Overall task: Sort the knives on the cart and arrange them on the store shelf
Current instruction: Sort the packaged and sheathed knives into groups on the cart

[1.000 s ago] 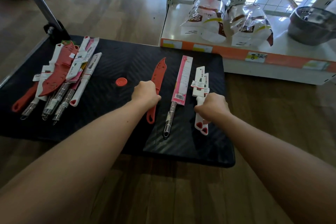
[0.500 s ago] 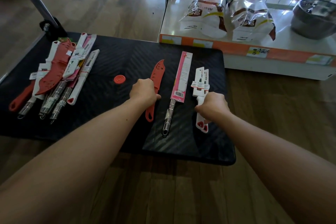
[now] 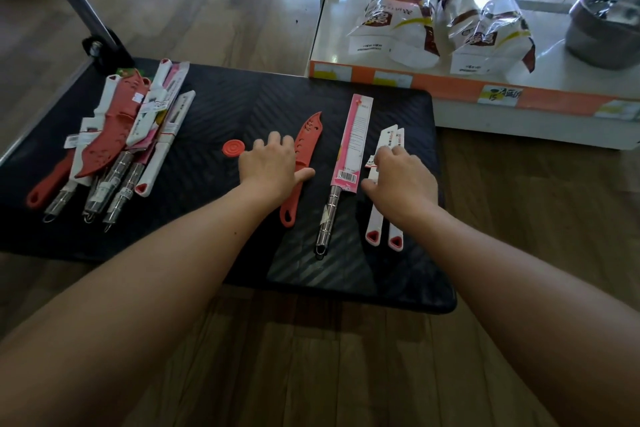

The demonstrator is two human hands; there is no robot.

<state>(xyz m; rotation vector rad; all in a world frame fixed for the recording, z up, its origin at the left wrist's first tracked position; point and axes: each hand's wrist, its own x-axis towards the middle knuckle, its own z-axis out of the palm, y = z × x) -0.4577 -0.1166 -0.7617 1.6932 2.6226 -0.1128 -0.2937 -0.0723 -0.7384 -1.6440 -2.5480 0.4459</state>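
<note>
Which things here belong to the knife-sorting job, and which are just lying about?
Job: red knife, pink-sleeved knife, two white knives, knife pile, cart, store shelf.
Lying about: red disc, two bags, metal bowl.

- cart (image 3: 242, 97) deck: black ribbed rubber, matt, faintly shiny at its near edge
- red knife (image 3: 306, 142) on the cart: matt plastic sheath and handle
- pink-sleeved knife (image 3: 353, 142) beside it: glossy card sleeve, polished steel handle
- white knives (image 3: 375, 222): smooth plastic (red butt inserts)
- floor (image 3: 311, 357) under the cart: satin wood planks
- bags (image 3: 398, 21) beyond the cart: shiny film, probably plastic
</note>
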